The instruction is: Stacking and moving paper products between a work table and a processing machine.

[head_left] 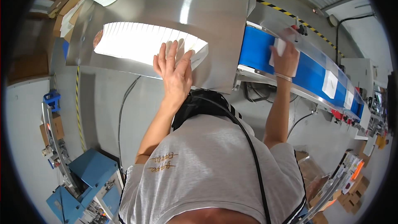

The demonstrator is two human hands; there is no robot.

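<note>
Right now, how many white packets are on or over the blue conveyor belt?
3: one packet at the right hand, another packet farther along, a third near the far end; others may be hidden.

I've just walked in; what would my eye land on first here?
Probably the bright blue conveyor belt on the right, with white packets on it and the right hand over its near end. Next, the long row of white packets on the metal table, the left hand on its right end.
</note>
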